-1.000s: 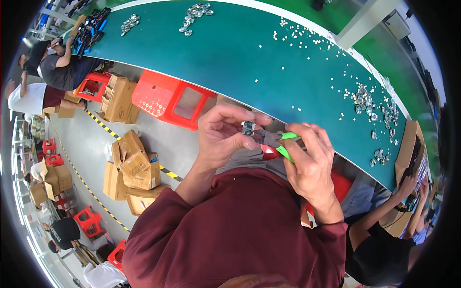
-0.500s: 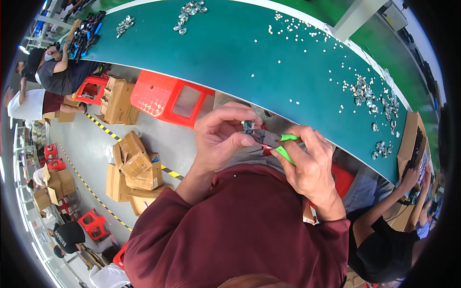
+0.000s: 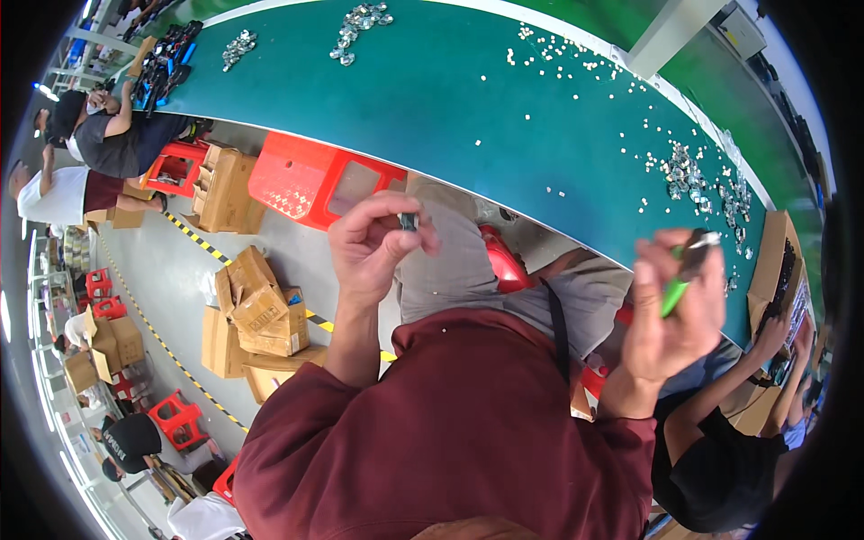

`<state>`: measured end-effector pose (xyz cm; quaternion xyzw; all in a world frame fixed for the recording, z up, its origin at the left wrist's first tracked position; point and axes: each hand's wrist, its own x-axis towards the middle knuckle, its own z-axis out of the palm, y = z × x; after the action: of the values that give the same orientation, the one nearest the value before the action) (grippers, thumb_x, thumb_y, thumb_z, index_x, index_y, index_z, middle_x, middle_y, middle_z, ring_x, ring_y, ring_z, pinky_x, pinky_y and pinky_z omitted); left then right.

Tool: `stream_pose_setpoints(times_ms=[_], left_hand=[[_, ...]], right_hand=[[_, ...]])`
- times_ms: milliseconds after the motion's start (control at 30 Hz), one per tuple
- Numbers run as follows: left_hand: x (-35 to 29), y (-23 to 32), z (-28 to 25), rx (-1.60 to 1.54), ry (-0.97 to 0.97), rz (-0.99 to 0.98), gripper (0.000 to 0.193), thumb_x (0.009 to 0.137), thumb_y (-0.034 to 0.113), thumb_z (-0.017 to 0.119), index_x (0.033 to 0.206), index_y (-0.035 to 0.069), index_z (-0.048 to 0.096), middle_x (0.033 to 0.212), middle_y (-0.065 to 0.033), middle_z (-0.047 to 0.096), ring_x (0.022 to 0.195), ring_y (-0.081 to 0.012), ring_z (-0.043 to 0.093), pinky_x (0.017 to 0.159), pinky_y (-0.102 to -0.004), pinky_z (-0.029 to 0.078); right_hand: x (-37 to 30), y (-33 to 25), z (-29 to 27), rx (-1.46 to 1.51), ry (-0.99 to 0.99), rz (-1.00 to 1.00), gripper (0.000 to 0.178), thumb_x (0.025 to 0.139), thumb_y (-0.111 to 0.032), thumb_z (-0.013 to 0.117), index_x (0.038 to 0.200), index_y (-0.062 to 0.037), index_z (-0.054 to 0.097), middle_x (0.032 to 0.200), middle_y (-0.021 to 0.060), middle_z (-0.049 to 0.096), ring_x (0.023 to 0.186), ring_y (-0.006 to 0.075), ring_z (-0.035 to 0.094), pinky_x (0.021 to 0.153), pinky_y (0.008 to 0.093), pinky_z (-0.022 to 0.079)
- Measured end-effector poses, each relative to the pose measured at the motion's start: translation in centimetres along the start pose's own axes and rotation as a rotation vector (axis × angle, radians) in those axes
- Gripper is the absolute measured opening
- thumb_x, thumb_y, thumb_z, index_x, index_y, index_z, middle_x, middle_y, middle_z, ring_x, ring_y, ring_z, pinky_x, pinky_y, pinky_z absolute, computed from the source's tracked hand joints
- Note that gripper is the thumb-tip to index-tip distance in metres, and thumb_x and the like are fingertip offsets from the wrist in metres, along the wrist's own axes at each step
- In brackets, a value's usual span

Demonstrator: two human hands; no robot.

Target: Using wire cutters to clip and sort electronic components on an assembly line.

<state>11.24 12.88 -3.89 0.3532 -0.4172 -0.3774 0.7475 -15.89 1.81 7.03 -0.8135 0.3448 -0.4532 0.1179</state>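
A small dark block-like part point(image 3: 409, 221) is pinched between the thumb and fingers of my left hand point(image 3: 367, 245), above my lap and short of the table edge. My right hand point(image 3: 668, 324) is raised by the table's near edge at the right, blurred by motion. It is wrapped round a pair of pliers with green handles point(image 3: 673, 295) and a dark head, whose jaws point up and away. Beyond it on the green table point(image 3: 405, 117) lies a heap of shiny round parts point(image 3: 684, 175). Small whitish pieces point(image 3: 562, 63) are scattered farther back.
More shiny parts lie in clusters point(image 3: 346, 45) toward the far left. A red stool point(image 3: 292, 171) stands by the table edge, with cardboard boxes point(image 3: 261, 310) on the floor behind. At right, a co-worker in black point(image 3: 724, 459) reaches into an open carton point(image 3: 769, 256).
My hands have parted. The pliers have left the dark part and swung right in my right hand, jaws now tilted up. My left hand has drawn slightly left, still holding the part.
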Motion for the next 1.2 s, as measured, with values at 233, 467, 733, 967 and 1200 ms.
stream_pose_setpoints(times_ms=[233, 467, 733, 967, 1200], left_hand=[[0.9, -0.7, 1.6, -0.022, 0.041, -0.017, 0.042, 0.087, 0.018, 0.08, 0.117, -0.001, 0.058, 0.103, -0.023, 0.069, 0.073, -0.0278, 0.072, 0.057, -0.036, 0.06], [4.6, 0.2, 1.4, 0.28, 0.187, -0.082, 0.029, 0.09, -0.008, 0.067, 0.116, 0.0, 0.056, 0.109, -0.0193, 0.07, 0.092, -0.0184, 0.069, 0.077, -0.0286, 0.058], [18.0, -3.2, -6.4, 1.318, -0.022, 0.156, 0.013, 0.091, 0.007, 0.072, 0.101, 0.001, 0.066, 0.099, -0.0148, 0.073, 0.089, -0.0261, 0.071, 0.084, -0.035, 0.055], [20.6, -5.3, -11.7, 1.49, -0.247, 0.313, 0.016, 0.087, 0.0, 0.072, 0.102, 0.001, 0.064, 0.113, -0.0183, 0.069, 0.104, -0.034, 0.066, 0.093, -0.0415, 0.052], [20.1, -6.3, -8.3, 1.518, -0.057, 0.412, 0.023, 0.093, 0.001, 0.069, 0.115, -0.004, 0.065, 0.116, -0.0166, 0.069, 0.106, -0.0301, 0.065, 0.096, -0.0405, 0.05]], right_hand=[[0.8, 7.8, 4.7, -0.341, -0.202, 0.143, 0.026, 0.086, -0.008, 0.074, 0.11, 0.0003, 0.072, 0.124, 0.0164, 0.065, 0.098, 0.0338, 0.067, 0.085, 0.0418, 0.053], [-3.7, 12.5, 3.8, -0.477, -0.083, 0.048, 0.028, 0.082, -0.008, 0.076, 0.107, 0.0024, 0.071, 0.13, 0.0189, 0.062, 0.112, 0.0382, 0.061, 0.096, 0.0465, 0.049], [-5.7, 12.8, 2.2, -0.51, -0.089, 0.066, 0.028, 0.075, -0.011, 0.078, 0.1, -0.0021, 0.07, 0.114, 0.016, 0.066, 0.097, 0.0331, 0.066, 0.083, 0.0449, 0.051], [-5.6, 13.0, 2.5, -0.547, -0.096, 0.12, 0.028, 0.073, -0.014, 0.078, 0.096, -0.004, 0.067, 0.118, 0.0142, 0.063, 0.099, 0.0319, 0.065, 0.088, 0.0451, 0.05], [-5.5, 13.2, 1.7, -0.558, -0.072, 0.147, 0.027, 0.068, -0.016, 0.076, 0.091, -0.0044, 0.067, 0.116, 0.0137, 0.064, 0.097, 0.029, 0.065, 0.088, 0.0445, 0.051]])
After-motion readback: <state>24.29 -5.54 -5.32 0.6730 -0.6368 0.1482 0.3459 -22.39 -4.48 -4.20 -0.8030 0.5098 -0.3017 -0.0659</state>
